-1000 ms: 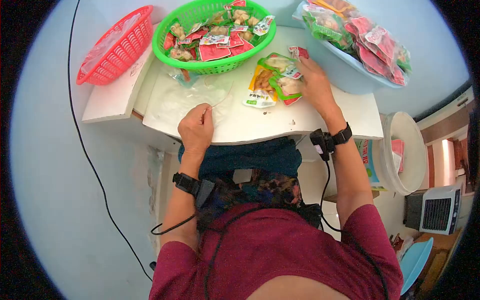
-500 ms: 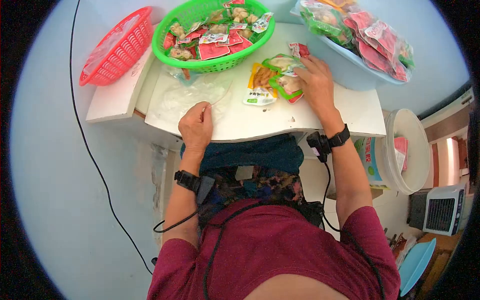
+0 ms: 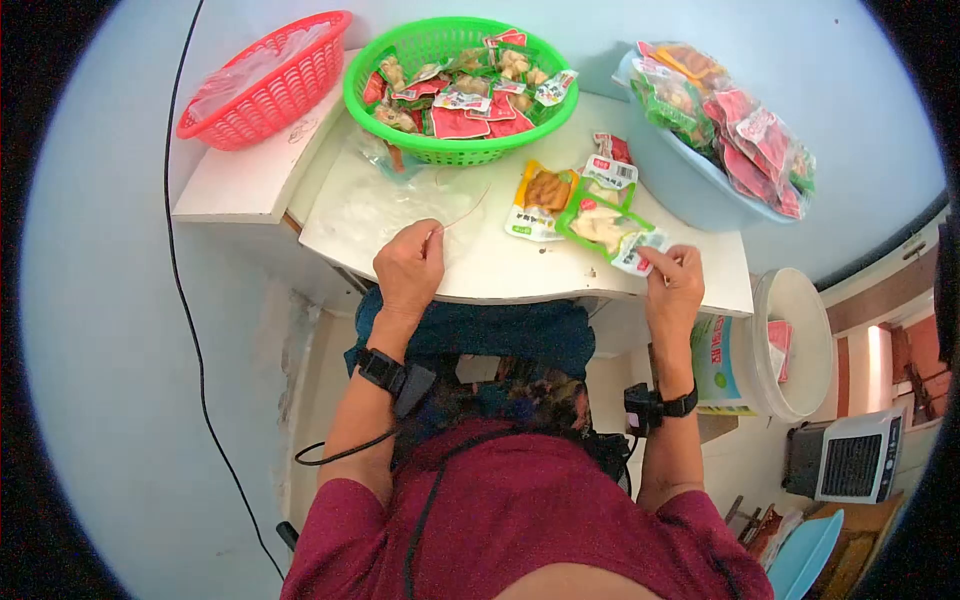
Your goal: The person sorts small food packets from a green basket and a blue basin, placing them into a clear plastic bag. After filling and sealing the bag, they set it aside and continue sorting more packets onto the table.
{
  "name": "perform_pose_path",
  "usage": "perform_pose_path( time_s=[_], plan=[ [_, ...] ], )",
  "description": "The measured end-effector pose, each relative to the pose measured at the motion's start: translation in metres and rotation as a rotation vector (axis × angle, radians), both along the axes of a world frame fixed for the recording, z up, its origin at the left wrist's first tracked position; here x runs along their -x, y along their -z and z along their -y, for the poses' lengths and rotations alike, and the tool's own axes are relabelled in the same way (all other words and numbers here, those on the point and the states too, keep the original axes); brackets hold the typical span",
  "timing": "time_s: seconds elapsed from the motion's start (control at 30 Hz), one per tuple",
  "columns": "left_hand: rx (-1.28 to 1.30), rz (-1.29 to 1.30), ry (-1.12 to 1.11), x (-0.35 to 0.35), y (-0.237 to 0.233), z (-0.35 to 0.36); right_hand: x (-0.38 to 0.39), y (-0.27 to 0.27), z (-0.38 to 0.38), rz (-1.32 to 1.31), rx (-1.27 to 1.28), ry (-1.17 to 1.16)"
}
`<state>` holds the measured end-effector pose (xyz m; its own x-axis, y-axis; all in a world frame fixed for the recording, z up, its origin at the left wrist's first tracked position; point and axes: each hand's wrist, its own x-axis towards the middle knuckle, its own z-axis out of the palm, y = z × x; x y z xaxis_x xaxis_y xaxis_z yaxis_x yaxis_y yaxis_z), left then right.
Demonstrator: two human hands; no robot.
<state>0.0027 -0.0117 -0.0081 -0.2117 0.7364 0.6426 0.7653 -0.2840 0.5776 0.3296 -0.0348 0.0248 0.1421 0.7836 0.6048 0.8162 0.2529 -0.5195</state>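
My right hand (image 3: 674,288) grips the corner of a green snack packet (image 3: 608,227) at the table's near right edge. Beside that packet lie a yellow packet (image 3: 541,200) and a small red-and-white packet (image 3: 612,162). My left hand (image 3: 409,266) rests on the white table (image 3: 480,255) and pinches a thin rubber band (image 3: 462,213) that lies across a clear plastic bag (image 3: 380,205).
A green basket (image 3: 460,150) full of snack packets stands at the back centre. A red basket (image 3: 262,85) with clear plastic sits at the back left. A light blue basin (image 3: 680,170) heaped with packets is at the right. A white bucket (image 3: 795,340) stands on the floor.
My right hand has pulled back from the packet pile toward the near table edge, dragging the green packet with it. My left hand has stayed in place. The camera view has shifted.
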Motion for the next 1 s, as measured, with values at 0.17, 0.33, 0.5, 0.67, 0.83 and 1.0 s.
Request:
perform_pose_path(
  time_s=[0.17, 0.33, 0.5, 0.67, 0.83, 1.0],
  plan=[
    [-0.038, -0.015, -0.006, 0.000, 0.000, 0.000, -0.019, 0.015, -0.003, -0.362, 0.254, -0.086],
    [0.004, 0.063, -0.021, -0.004, -0.007, 0.008, -0.014, 0.009, -0.003, -0.812, 0.344, -0.208],
    [0.058, 0.128, -0.040, -0.014, -0.014, 0.016, 0.002, 0.015, -0.009, -0.884, 0.280, -0.188],
    [0.009, 0.121, -0.029, -0.024, -0.015, 0.017, 0.016, 0.014, -0.008, -0.807, 0.270, -0.161],
    [0.050, 0.183, -0.041, -0.030, -0.019, 0.018, 0.006, 0.013, -0.006, -0.956, 0.537, -0.312],
    [-0.036, 0.162, -0.059, -0.032, -0.016, 0.017, 0.016, -0.004, 0.004, -1.123, 0.580, -0.407]
  ],
)
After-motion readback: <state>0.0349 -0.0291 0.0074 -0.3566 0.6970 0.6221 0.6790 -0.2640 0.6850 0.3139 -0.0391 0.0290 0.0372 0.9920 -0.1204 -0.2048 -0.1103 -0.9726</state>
